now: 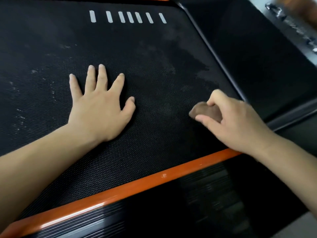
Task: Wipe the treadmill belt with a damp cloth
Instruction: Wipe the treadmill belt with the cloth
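The black textured treadmill belt (145, 48) fills most of the view, with whitish dust specks on its left part and a greyish damp smear toward its right. My left hand (101, 107) lies flat on the belt, fingers spread and straight. My right hand (236, 121) pinches a small bunched brown cloth (205, 111) between thumb and fingers, down on the belt near its right edge. Most of the cloth is hidden under my fingers.
A row of white dashes (127, 17) marks the belt at the top. An orange trim strip (137, 184) runs along the near edge, with a ribbed black side rail (197, 203) below it. A black motor cover (257, 57) and metal floor rail (291, 26) lie to the right.
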`<move>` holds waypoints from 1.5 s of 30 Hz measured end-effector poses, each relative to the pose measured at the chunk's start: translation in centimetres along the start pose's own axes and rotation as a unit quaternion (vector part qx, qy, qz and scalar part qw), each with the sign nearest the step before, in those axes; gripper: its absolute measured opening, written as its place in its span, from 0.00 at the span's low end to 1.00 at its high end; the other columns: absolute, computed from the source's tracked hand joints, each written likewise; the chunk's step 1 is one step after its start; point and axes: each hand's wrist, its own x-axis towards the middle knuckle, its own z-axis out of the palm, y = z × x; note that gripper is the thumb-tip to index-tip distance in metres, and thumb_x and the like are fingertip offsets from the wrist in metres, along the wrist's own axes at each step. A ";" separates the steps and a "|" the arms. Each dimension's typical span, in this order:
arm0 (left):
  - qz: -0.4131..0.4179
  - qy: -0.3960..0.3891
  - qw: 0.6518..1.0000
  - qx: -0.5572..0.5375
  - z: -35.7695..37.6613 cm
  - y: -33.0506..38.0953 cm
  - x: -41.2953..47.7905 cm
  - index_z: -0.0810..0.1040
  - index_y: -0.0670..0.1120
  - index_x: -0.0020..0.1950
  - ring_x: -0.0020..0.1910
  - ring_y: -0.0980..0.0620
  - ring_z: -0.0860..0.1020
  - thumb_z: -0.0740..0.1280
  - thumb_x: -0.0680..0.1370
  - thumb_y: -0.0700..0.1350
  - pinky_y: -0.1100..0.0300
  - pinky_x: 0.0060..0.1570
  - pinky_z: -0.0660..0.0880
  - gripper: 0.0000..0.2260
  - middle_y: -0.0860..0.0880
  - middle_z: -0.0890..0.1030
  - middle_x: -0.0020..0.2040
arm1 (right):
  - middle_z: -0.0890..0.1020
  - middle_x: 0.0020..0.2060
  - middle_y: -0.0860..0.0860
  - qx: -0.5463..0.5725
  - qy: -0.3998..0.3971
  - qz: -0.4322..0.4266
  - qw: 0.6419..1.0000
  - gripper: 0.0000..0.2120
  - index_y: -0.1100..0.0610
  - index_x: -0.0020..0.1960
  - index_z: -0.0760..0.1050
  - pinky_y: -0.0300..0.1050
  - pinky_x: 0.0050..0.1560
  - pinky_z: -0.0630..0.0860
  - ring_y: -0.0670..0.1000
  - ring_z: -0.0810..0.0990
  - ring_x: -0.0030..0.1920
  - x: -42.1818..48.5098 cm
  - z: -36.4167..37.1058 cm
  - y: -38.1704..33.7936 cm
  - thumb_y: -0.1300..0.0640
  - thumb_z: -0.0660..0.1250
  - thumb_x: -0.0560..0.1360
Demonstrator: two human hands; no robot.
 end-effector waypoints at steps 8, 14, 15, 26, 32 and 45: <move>-0.005 -0.019 1.000 -0.013 -0.6 0.3 0.0 0.56 0.52 0.82 0.82 0.39 0.45 0.43 0.76 0.67 0.31 0.75 0.41 0.36 0.38 0.51 0.83 | 0.72 0.35 0.44 -0.023 0.013 0.033 0.999 0.17 0.50 0.50 0.66 0.47 0.37 0.66 0.51 0.72 0.36 1.4 -0.2 1.4 0.39 0.67 0.74; 0.003 -0.027 1.000 -0.009 -1.1 0.5 3.3 0.57 0.53 0.81 0.82 0.39 0.46 0.49 0.81 0.64 0.30 0.75 0.39 0.30 0.39 0.51 0.83 | 0.73 0.36 0.44 -0.004 -0.012 0.018 1.000 0.16 0.53 0.52 0.67 0.49 0.38 0.65 0.51 0.71 0.38 0.7 0.2 0.3 0.41 0.64 0.77; 0.004 -0.026 1.000 -0.013 -1.2 0.6 4.3 0.58 0.53 0.81 0.82 0.39 0.45 0.49 0.81 0.64 0.31 0.76 0.39 0.30 0.39 0.51 0.83 | 0.74 0.37 0.44 0.008 -0.018 0.014 1.000 0.15 0.52 0.52 0.67 0.50 0.38 0.67 0.51 0.72 0.38 0.6 0.3 0.3 0.41 0.64 0.77; 0.002 -0.013 1.000 -0.014 -0.1 0.5 5.9 0.52 0.55 0.83 0.82 0.42 0.42 0.46 0.81 0.65 0.33 0.77 0.38 0.31 0.42 0.48 0.84 | 0.75 0.41 0.47 0.026 0.039 0.018 0.999 0.14 0.53 0.53 0.67 0.50 0.43 0.69 0.52 0.70 0.41 7.9 2.4 -0.4 0.44 0.65 0.79; 0.008 -0.009 1.000 -0.018 0.1 0.4 5.9 0.53 0.56 0.82 0.82 0.41 0.43 0.41 0.77 0.68 0.32 0.76 0.39 0.35 0.42 0.49 0.84 | 0.74 0.41 0.49 -0.033 0.057 0.056 0.996 0.14 0.54 0.55 0.67 0.48 0.42 0.66 0.54 0.73 0.42 14.7 1.5 1.9 0.43 0.62 0.81; 0.010 -0.019 1.000 -0.004 0.1 0.4 6.1 0.48 0.57 0.83 0.82 0.41 0.41 0.39 0.78 0.67 0.32 0.76 0.40 0.34 0.42 0.47 0.84 | 0.75 0.41 0.48 0.000 0.093 0.066 0.993 0.14 0.53 0.55 0.69 0.50 0.44 0.71 0.58 0.78 0.47 23.0 2.5 2.6 0.43 0.65 0.80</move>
